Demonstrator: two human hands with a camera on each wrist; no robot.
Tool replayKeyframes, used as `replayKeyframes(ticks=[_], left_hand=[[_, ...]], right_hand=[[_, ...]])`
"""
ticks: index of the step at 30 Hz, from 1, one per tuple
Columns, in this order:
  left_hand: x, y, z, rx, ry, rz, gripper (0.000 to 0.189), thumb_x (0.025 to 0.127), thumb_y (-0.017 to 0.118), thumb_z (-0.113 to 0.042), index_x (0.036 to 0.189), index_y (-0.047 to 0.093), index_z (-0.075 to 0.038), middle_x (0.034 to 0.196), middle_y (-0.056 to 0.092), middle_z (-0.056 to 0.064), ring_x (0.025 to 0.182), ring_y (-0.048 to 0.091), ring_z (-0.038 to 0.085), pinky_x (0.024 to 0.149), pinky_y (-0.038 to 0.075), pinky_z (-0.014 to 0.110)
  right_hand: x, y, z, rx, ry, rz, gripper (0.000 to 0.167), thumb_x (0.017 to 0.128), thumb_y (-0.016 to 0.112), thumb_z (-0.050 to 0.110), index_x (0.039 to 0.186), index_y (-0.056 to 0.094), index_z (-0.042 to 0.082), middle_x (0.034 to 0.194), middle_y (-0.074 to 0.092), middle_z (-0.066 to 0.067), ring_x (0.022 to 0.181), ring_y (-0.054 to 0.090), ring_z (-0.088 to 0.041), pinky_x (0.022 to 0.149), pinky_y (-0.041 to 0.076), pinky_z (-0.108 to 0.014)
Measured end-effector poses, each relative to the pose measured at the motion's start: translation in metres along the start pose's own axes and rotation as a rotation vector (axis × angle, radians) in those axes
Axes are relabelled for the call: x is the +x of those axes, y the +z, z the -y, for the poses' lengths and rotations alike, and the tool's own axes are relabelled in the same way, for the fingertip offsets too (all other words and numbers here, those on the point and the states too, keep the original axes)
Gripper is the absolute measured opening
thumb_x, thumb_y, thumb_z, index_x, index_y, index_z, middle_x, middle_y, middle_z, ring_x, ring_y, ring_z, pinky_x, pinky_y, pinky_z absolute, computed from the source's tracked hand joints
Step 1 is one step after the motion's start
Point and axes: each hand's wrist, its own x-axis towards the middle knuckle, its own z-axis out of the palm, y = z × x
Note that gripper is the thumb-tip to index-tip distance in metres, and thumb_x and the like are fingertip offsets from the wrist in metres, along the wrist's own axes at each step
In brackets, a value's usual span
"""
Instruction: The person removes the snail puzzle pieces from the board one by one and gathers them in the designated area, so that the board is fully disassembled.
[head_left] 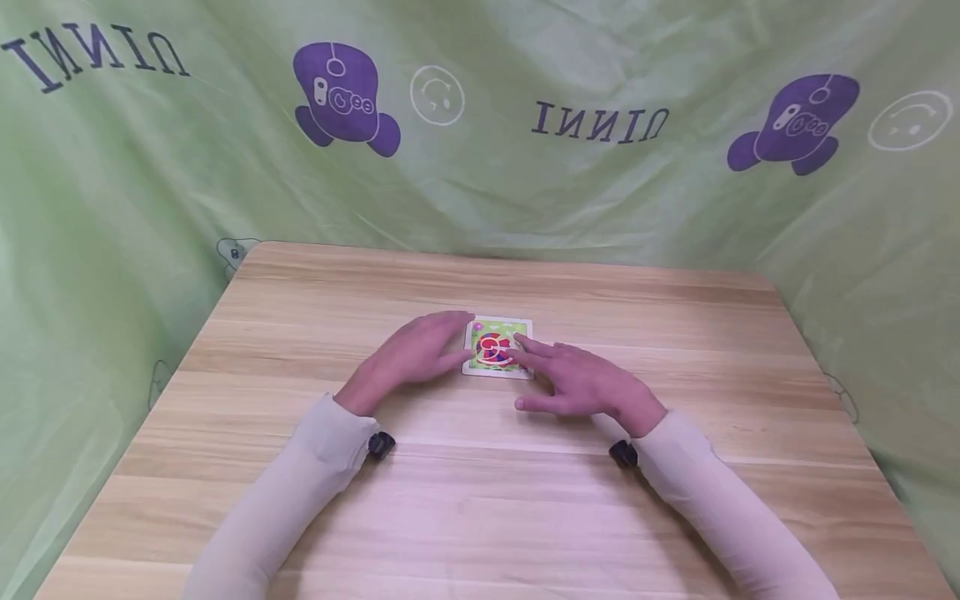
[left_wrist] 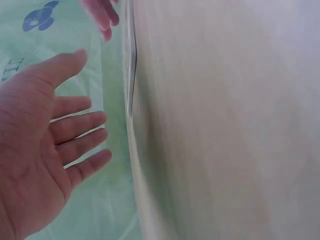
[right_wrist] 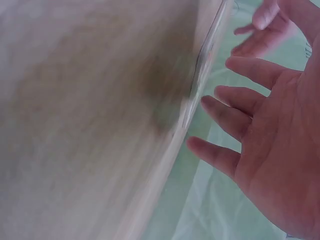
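A flat square picture board (head_left: 493,348) with a white border lies on the table, bearing a red and blue snail-like picture on green. Its thin edge (left_wrist: 131,65) shows in the left wrist view. My left hand (head_left: 416,346) is at the board's left side, fingers extended and holding nothing. From the right, my right hand (head_left: 581,383) reaches with spread fingers, its fingertips over the board's right part in the head view. Both wrist views show a gap between the palms and the tabletop; the right hand's fingers (right_wrist: 225,115) look apart from the board.
The wood-grain table (head_left: 480,517) spreads out on all sides of the board. A green curtain (head_left: 480,192) with purple figures and lettering hangs behind it and along both sides. Each sleeve cuff carries a small black device (head_left: 381,446).
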Motion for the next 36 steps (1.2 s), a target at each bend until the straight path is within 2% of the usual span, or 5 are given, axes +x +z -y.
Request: replayKeyframes(ticks=[3,11,18,23,36], left_hand=[[0.006,0.001,0.0,0.009,-0.024,-0.011,0.061,0.102,0.063,-0.036,0.15,0.048,-0.002,0.148,0.053,0.018,0.137,0.049,0.034,0.114,0.035,0.047],[0.018,0.003,-0.001,0.072,-0.109,0.064,0.063,0.1,0.066,-0.036,0.15,0.049,-0.002,0.134,0.056,0.018,0.115,0.059,0.03,0.1,0.049,0.045],[0.027,0.005,-0.001,0.063,-0.115,0.073,0.06,0.1,0.067,-0.038,0.147,0.054,-0.003,0.126,0.057,0.014,0.106,0.059,0.026,0.094,0.051,0.043],[0.031,0.006,0.0,0.062,-0.107,0.053,0.058,0.099,0.068,-0.038,0.144,0.057,-0.003,0.122,0.056,0.012,0.102,0.058,0.024,0.089,0.052,0.042],[0.035,0.006,-0.001,0.084,-0.111,0.052,0.047,0.098,0.069,-0.036,0.134,0.064,-0.007,0.12,0.056,0.01,0.1,0.057,0.023,0.087,0.052,0.041]], right_hand=[[0.004,0.001,0.0,-0.013,-0.022,0.009,0.085,0.097,0.053,0.068,0.161,0.035,0.015,0.168,0.023,-0.01,0.145,0.038,-0.036,0.117,0.028,-0.055],[0.012,0.003,0.005,-0.045,-0.055,0.043,0.085,0.097,0.052,0.07,0.161,0.035,0.017,0.168,0.021,-0.013,0.152,0.022,-0.036,0.118,0.027,-0.053],[0.014,-0.001,0.007,-0.037,-0.04,0.08,0.085,0.096,0.053,0.07,0.163,0.032,0.022,0.17,0.015,-0.012,0.154,0.011,-0.039,0.12,0.02,-0.056],[0.016,0.0,0.006,-0.053,-0.006,0.107,0.089,0.093,0.052,0.075,0.164,0.028,0.027,0.171,0.011,-0.01,0.155,0.009,-0.036,0.121,0.017,-0.052],[0.023,0.004,0.008,-0.067,0.02,0.133,0.095,0.091,0.056,0.075,0.165,0.022,0.027,0.171,0.01,-0.011,0.155,0.007,-0.037,0.12,0.017,-0.059]])
